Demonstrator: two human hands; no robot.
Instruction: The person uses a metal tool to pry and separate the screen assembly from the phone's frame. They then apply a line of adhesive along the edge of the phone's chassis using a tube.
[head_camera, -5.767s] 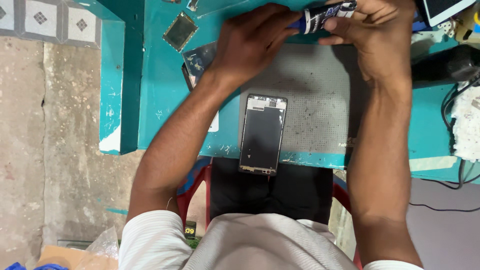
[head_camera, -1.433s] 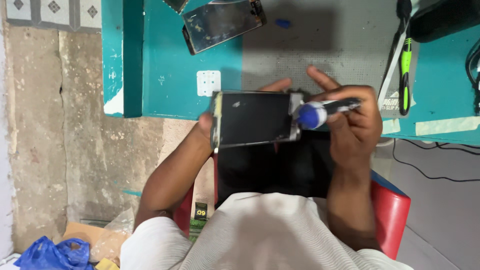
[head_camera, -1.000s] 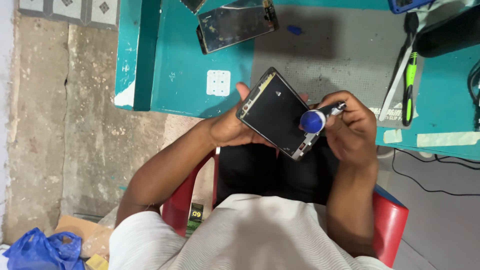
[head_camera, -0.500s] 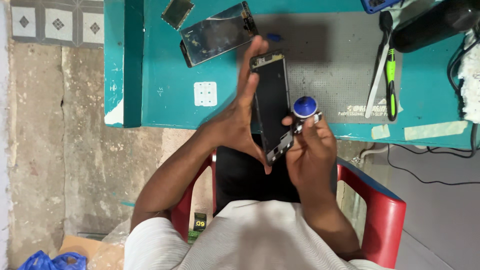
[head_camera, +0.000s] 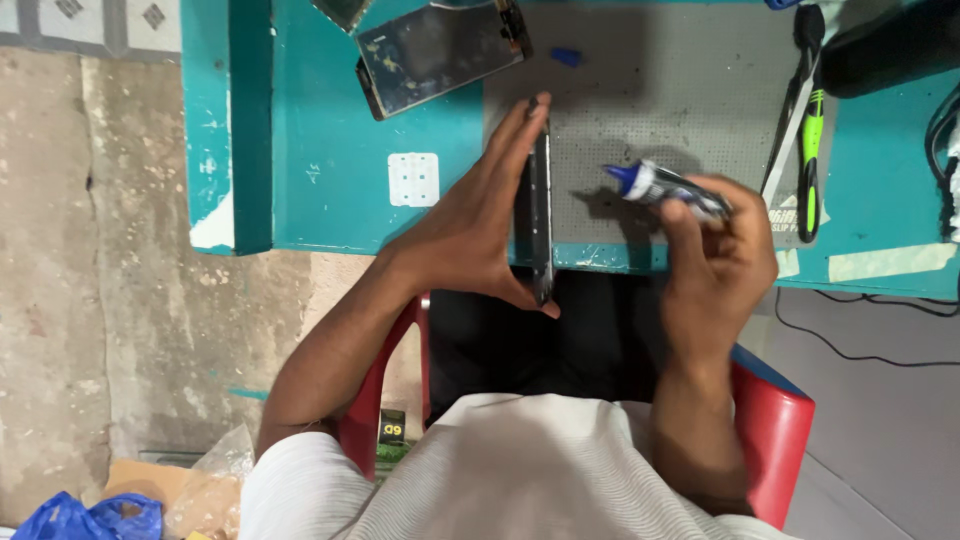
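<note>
Bench (head_camera: 330, 200): teal, with grey mat (head_camera: 680, 120).
Floor (head_camera: 90, 300): bare concrete.
Left hand (head_camera: 470, 235): fingers grasping phone frame (head_camera: 541, 200) edge-on.
Right hand (head_camera: 715, 265): fingers grasping glue tube (head_camera: 660, 186).

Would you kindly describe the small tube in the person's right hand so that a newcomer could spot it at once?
Start at the teal table and its grey perforated mat. Above the mat's near edge, the right hand holds a small tube with a blue cap pointing towards the phone held edge-on in the left hand. Unlike the green-handled tool nearby, it is short and dark-labelled.
</note>
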